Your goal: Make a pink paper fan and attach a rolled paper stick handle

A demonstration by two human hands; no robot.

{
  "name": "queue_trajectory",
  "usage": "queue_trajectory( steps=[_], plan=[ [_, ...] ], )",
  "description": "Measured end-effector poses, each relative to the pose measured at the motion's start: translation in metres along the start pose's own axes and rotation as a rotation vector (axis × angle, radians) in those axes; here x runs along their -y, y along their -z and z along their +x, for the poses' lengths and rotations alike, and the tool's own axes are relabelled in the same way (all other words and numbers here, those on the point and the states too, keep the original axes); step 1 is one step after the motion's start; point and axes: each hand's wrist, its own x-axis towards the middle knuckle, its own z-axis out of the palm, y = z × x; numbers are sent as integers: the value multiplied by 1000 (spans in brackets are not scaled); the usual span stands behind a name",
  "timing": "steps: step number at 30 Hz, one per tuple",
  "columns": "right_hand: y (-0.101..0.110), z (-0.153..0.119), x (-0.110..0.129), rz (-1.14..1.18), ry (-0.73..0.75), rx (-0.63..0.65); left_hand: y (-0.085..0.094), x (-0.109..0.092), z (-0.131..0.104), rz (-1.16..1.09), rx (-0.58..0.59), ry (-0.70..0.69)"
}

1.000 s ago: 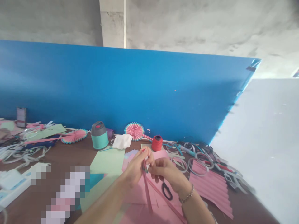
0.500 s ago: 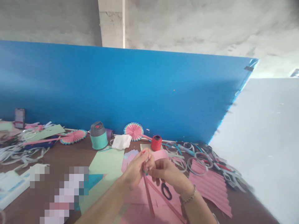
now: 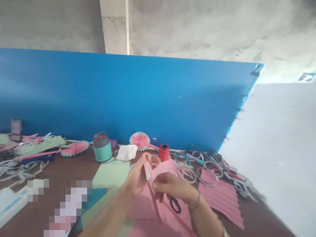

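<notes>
Between the fingers of my left hand point(image 3: 135, 176) is a small folded pink paper piece point(image 3: 147, 171) with a white face. Long narrow pink strips point(image 3: 155, 205) hang from it toward me. My right hand point(image 3: 171, 187), with a bracelet at the wrist, is closed in a pinch at the lower end of the piece; what its fingertips hold is hidden. Beneath both hands lie pink paper sheets point(image 3: 140, 210). The black handle of scissors point(image 3: 175, 204) shows just below my right hand.
Behind stand a red thread spool point(image 3: 164, 152), a pink paper fan point(image 3: 139, 141) and a teal container point(image 3: 102, 149). Corrugated pink paper point(image 3: 222, 199) and rings of tape lie right. Green paper point(image 3: 111, 174), another fan point(image 3: 75, 148) and a power strip point(image 3: 14, 200) are left. A blue partition point(image 3: 123, 98) closes the back.
The folded piece in my left hand has turned, so its white face now shows. My right hand has shifted slightly down and left. The view has moved a little.
</notes>
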Motion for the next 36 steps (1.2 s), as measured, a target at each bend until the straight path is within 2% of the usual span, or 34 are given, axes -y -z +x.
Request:
queue_trajectory(
  steps=[3, 5, 8, 10, 13, 17, 21, 24, 29, 36],
  plan=[
    [3, 0, 1, 134, 189, -76, 5, 1, 3, 152, -51, -19],
    [5, -3, 3, 265, 295, -56, 7, 4, 4, 260, -64, -40],
    [1, -6, 8, 375, 352, -5, 7, 8, 2, 423, -96, -63],
    [-5, -7, 12, 361, 372, -39, 6, 8, 0, 507, -97, -64],
    [-12, -6, 18, 317, 312, -133, 4, 4, -4, 590, -57, -41],
    [-8, -4, 15, 329, 216, -244, 1, -6, -4, 730, -24, -29],
    [0, -5, 10, 325, 205, -283, -3, -14, 0, 887, -72, -14],
    [2, -8, 14, 163, 157, -332, -3, -15, 0, 969, -102, -6],
    [5, -14, 22, -8, 55, -354, 2, -12, -1, 975, -121, 11],
    [16, -16, 15, -72, 80, -304, 6, -9, 1, 838, -37, 94]
  ],
)
